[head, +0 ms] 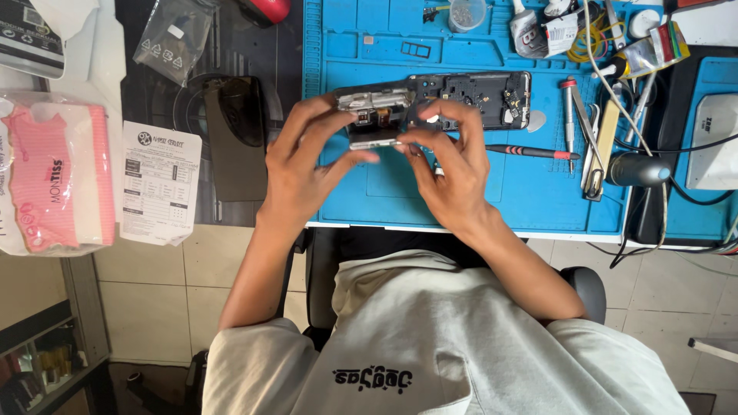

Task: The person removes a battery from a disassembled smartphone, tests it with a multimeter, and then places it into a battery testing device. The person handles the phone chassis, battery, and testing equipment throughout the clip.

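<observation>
Blue silicone repair mat [492,192] under everything, and both hands are close together over it, working on an opened smartphone [446,104] with the back off, so you can see the boards and metal shields inside. The left hand [304,165] is clamped on the phone's left end, fingers curled over the top and thumb pressing the lower edge. The right hand [453,169] pinches at the phone's middle with its fingertips; can't tell what's between them.

Just right of the right hand lies a red-handled screwdriver [530,152], with a second, upright one [569,115] beyond. Further right there's a tangle of tools and cables. Left of the left hand, off the mat, sit a dark phone back cover [234,138], a printed paper slip [160,183] and a pink tissue pack [58,177] on the table.
</observation>
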